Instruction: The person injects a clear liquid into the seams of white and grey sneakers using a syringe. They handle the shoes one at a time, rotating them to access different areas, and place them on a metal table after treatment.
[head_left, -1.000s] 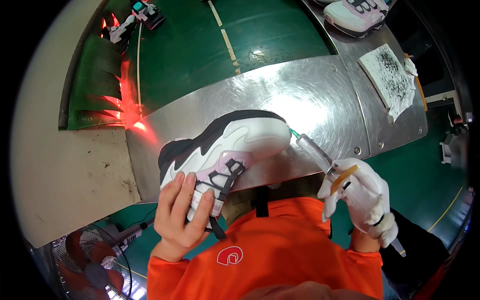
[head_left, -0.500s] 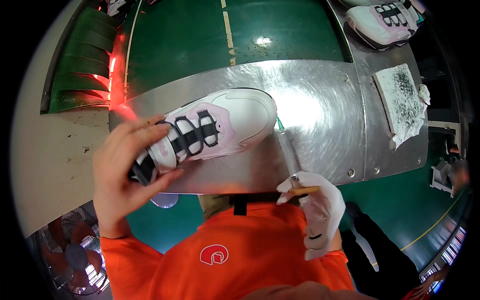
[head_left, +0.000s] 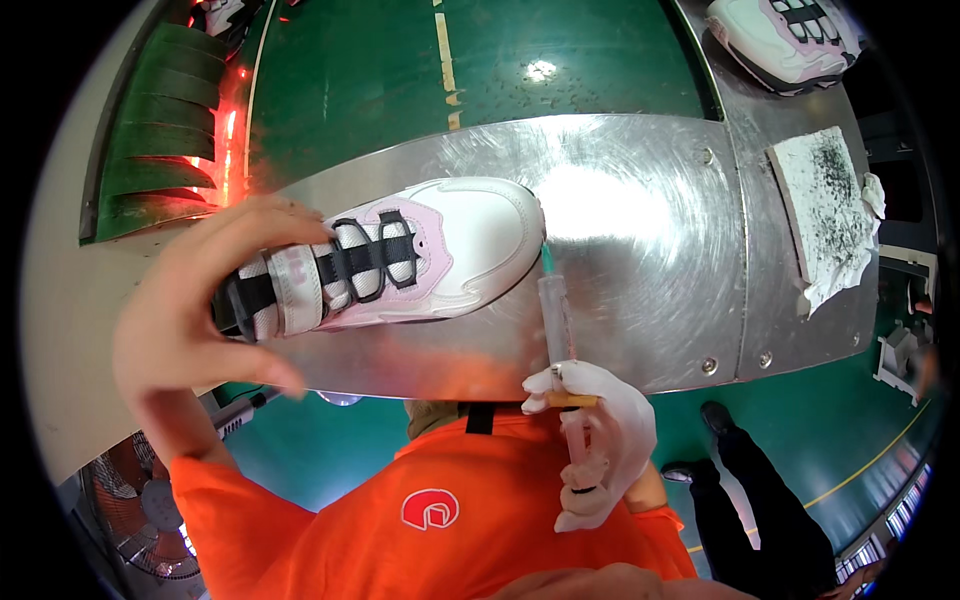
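Note:
A white and pink sneaker [head_left: 400, 255] with black laces is held over the shiny metal worktable [head_left: 640, 240], toe pointing right. My bare left hand [head_left: 190, 310] grips its heel end. My right hand [head_left: 600, 450], in a white glove, holds a clear syringe [head_left: 556, 315] upright, with its green tip touching the sneaker's toe edge. A thin tan stick lies across the gloved fingers.
A stained white cloth [head_left: 830, 210] lies on the table's right part. Another sneaker [head_left: 780, 35] sits at the far right top. A green conveyor belt [head_left: 480, 70] runs behind the table, with red light at its left. A fan [head_left: 130, 510] stands low left; another person's legs [head_left: 760, 490] are at the lower right.
My left hand has shifted the sneaker rightward and lower, keeping its top up. My right hand brought the syringe up until its tip meets the toe.

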